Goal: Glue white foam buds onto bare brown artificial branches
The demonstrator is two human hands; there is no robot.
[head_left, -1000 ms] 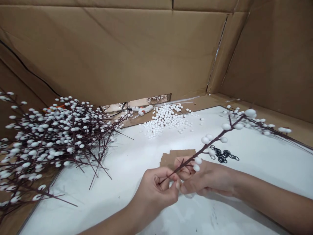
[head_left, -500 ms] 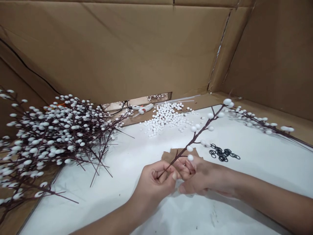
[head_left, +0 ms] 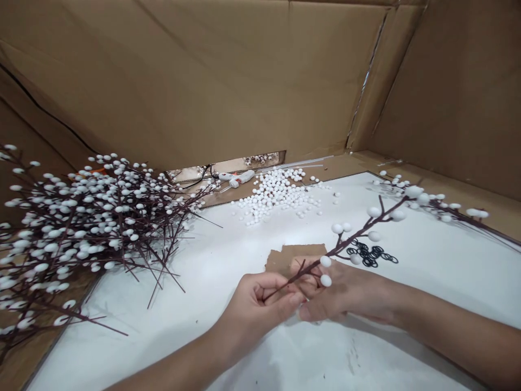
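Observation:
Between the thumb and fingers of my left hand, the lower stem of an artificial berry branch is pinched. The branch is brown with white berries and slants up to the right, crossing in front of my right hand. My right hand is closed beside the stem, fingers curled and thumb toward my left hand. Whatever lies in its fingers is hidden. Behind both hands a torn piece of cardboard lies on the white tabletop. Small black rings are heaped past my right wrist.
A large pile of berry branches fills the left side. Loose white berries are spread at the back, near a glue gun. More finished branches lie at the right edge. Cardboard walls enclose the table.
The branch has tipped down to the right, its top now lower and farther right. It has turned in my left hand's fingers. My right hand has barely moved.

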